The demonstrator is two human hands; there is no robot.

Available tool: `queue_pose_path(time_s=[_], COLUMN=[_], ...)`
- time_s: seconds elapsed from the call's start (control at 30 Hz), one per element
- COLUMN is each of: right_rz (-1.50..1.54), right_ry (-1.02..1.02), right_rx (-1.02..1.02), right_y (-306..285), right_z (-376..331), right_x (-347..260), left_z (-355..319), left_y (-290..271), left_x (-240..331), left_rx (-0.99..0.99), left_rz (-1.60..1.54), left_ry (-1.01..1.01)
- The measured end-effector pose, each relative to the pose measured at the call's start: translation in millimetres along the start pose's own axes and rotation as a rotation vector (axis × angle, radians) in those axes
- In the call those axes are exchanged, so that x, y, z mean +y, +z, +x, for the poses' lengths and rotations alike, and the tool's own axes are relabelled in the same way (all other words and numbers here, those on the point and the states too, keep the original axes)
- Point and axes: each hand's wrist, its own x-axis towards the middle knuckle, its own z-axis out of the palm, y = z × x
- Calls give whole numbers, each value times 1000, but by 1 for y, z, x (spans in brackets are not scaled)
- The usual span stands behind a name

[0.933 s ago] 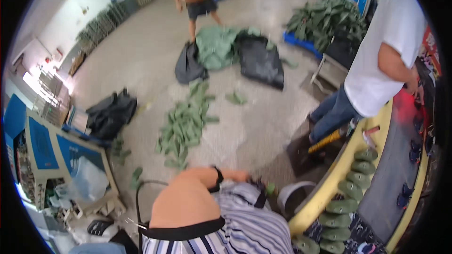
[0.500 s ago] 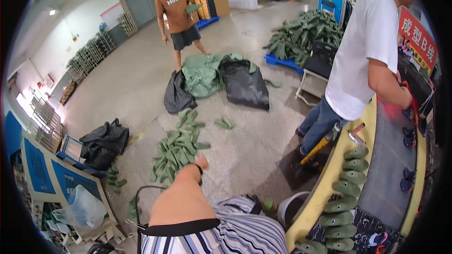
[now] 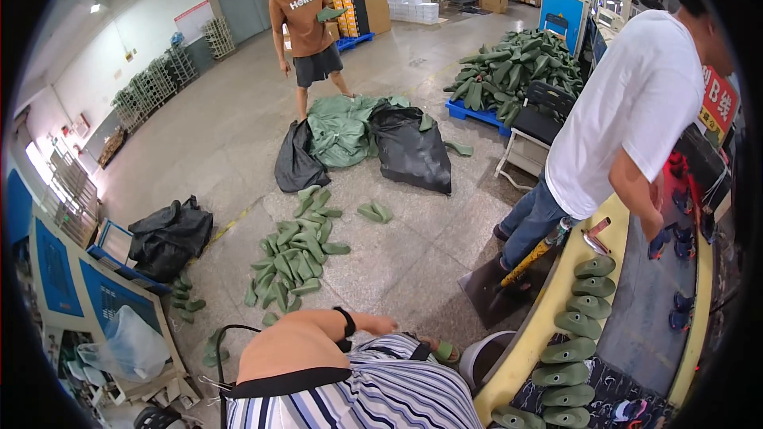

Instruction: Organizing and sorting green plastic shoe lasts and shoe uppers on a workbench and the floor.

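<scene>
Cloth (image 3: 389, 388) in blue and white stripes fills the bottom of my head view, and from its black-edged sleeve a bare left arm (image 3: 282, 345) bends across toward the right. I see a black band (image 3: 345, 321) at the wrist. The left hand (image 3: 383, 325) is small and blurred; I cannot tell whether its fingers are apart or together, or whether they hold anything. I cannot tell the state of the right hand either, as it lies outside my view. Just beyond the stripes I make out a green sandal (image 3: 447, 351) on a foot, near a pale bucket (image 3: 469, 362). To the right, a curved bench (image 3: 509, 381) with a yellow edge carries a row of green shoe forms (image 3: 575, 323), and dark shoes (image 3: 681, 311) stand on its grey belt (image 3: 633, 334).

On my left is a machine (image 3: 119, 302) with blue panels. Past the left hand, a loose heap of green forms (image 3: 296, 258) lies on the floor. A co-worker in a white shirt (image 3: 624, 115) leans over the belt. Farther out I see a green sack (image 3: 340, 137) between two black sacks (image 3: 413, 147), then a folding chair (image 3: 536, 125) and a blue pallet (image 3: 477, 114) piled with more forms. Behind the sacks, a person in a brown shirt (image 3: 300, 28) holds one green form (image 3: 331, 13).
</scene>
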Motion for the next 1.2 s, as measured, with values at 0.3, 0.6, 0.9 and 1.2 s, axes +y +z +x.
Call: queue_pose_path(time_s=[0.3,0.6,0.9,1.2], right_rz=[-24,-44,-93,-90], right_ry=[12,23,64,33], right_rx=[25,14,-18,72], right_y=[-41,-74,-79,-90], right_z=[-6,5,6,-32], right_x=[12,28,43,-9], left_z=[-1,-28,-68,41], left_y=[-52,4,45,-6], left_x=[-19,-36,-56,-71], left_rx=[88,9,-102,-1], left_rz=[-98,-225,-75,-14], left_ry=[-405,-495,-436,-95])
